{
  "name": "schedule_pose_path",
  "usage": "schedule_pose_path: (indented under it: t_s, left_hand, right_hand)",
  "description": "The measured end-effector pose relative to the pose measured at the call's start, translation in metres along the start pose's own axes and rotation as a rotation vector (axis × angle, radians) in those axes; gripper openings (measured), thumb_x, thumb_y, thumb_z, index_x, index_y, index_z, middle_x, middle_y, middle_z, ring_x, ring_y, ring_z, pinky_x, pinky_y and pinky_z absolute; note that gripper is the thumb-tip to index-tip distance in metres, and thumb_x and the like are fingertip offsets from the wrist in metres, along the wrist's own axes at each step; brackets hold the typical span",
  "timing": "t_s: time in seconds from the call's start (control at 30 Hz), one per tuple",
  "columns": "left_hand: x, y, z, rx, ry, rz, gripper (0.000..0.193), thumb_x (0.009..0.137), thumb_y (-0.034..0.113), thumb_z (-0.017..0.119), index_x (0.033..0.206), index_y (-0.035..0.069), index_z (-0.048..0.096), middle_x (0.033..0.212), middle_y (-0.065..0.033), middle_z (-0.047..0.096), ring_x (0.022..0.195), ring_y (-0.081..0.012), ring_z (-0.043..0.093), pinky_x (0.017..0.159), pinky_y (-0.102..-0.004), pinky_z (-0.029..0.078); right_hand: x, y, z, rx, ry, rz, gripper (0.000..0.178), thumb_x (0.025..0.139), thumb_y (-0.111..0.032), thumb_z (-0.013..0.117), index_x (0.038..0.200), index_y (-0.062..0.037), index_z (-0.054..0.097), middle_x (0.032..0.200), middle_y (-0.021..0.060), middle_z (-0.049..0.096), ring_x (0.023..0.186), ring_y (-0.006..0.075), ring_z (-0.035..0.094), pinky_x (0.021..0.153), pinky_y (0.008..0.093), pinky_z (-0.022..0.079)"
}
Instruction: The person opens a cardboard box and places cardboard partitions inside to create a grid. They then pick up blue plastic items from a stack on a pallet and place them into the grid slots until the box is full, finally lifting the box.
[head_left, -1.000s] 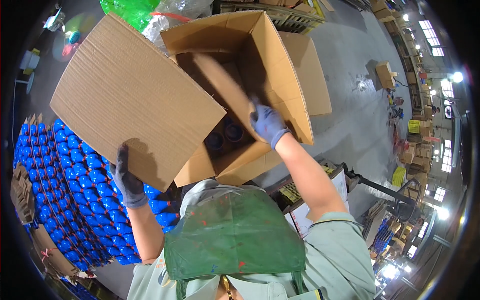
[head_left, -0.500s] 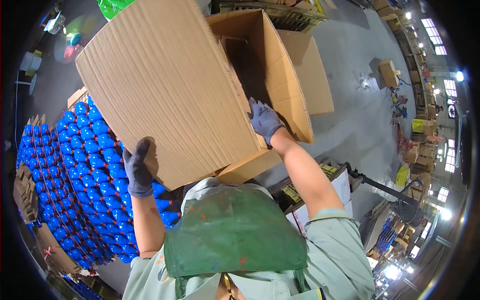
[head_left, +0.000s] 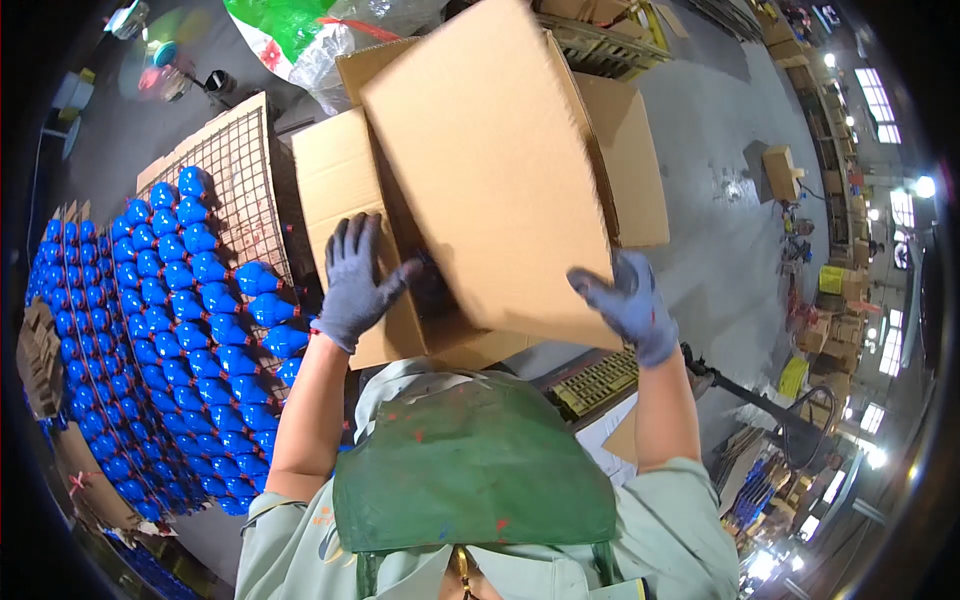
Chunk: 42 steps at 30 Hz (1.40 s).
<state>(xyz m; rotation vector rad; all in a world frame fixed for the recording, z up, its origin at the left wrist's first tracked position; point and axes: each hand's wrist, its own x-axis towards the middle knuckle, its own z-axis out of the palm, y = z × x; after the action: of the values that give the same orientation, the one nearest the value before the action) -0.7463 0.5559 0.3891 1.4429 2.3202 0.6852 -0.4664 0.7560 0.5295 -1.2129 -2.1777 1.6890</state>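
Observation:
An open cardboard box [head_left: 590, 140] stands right in front of me, with one flap [head_left: 340, 170] folded out on its left side. Over the opening lies a large, tilted cardboard sheet [head_left: 490, 170], which hides most of the inside. My right hand [head_left: 630, 305], in a grey-blue glove, grips the near right corner of this sheet, thumb on top. My gloved left hand [head_left: 358, 280] rests on the left flap with its fingers spread, the thumb pointing toward the dark gap beside the sheet.
Rows of glossy blue rounded pieces [head_left: 210, 300] stand on a wire rack [head_left: 235, 165] at the left. Green and clear plastic bags [head_left: 290, 40] lie beyond the box. A yellow slatted pallet [head_left: 595, 385] is near right, beside a dark metal bar [head_left: 750, 400]. A small carton [head_left: 780, 172] sits on the floor.
The cardboard sheet has swung right, from beside the box to over its opening. My left hand has let go of it and lies on the flap; my right hand has come out of the box onto the sheet.

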Motion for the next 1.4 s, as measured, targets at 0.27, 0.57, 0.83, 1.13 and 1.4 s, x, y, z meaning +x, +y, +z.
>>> schedule_pose_path:
  t_s: [0.27,0.57,0.83,1.13,1.4]
  left_hand:
    - [-0.005,-0.007,0.043,0.123,-0.034,0.003,0.106,0.082,0.05,0.069,0.159,0.003,0.013,0.162,-0.0264,0.014,0.148,-0.0484,0.015,0.12,-0.0558,0.013]
    - [-0.008,-0.016,0.052,0.082,-0.003,-0.005,0.106,0.079,0.048,0.07,0.159,0.005,0.016,0.162,-0.0263,0.015,0.148,-0.0483,0.014,0.119,-0.059,0.013]
    - [-0.009,-0.014,0.051,0.055,0.025,0.024,0.102,0.081,0.043,0.07,0.159,0.007,0.015,0.163,-0.0237,0.015,0.149,-0.0451,0.015,0.12,-0.0548,0.016]
    - [-0.007,-0.016,0.051,0.033,0.051,0.031,0.101,0.082,0.045,0.069,0.159,0.007,0.018,0.163,-0.023,0.017,0.149,-0.0447,0.016,0.12,-0.0549,0.016]
    - [-0.008,-0.017,0.05,0.03,0.051,0.033,0.1,0.082,0.047,0.069,0.159,0.007,0.018,0.163,-0.0225,0.017,0.149,-0.0453,0.016,0.12,-0.0553,0.016]
  right_hand:
    - [0.01,0.025,0.064,-0.406,0.204,-0.141,0.026,0.086,-0.024,0.068,0.099,-0.0018,0.069,0.08,0.024,0.064,0.073,0.0411,0.064,0.065,0.0428,0.05]
    - [0.046,-0.003,0.05,-0.553,0.069,-0.024,0.034,0.083,-0.034,0.062,0.087,-0.0005,0.068,0.084,0.0239,0.067,0.081,0.0434,0.065,0.072,0.0499,0.052]
    - [0.074,0.053,0.102,-0.667,0.024,0.074,0.03,0.085,-0.033,0.063,0.084,-0.0026,0.065,0.081,0.0229,0.066,0.079,0.0428,0.065,0.07,0.0505,0.052]
    - [0.074,0.072,0.101,-0.577,0.111,0.143,0.032,0.085,-0.032,0.065,0.102,-0.0051,0.067,0.091,0.0219,0.07,0.085,0.042,0.066,0.074,0.0498,0.053]
    - [0.08,0.085,0.106,-0.78,0.203,0.05,0.027,0.088,-0.027,0.057,0.094,-0.0019,0.063,0.08,0.0224,0.067,0.079,0.0415,0.066,0.072,0.0518,0.053]
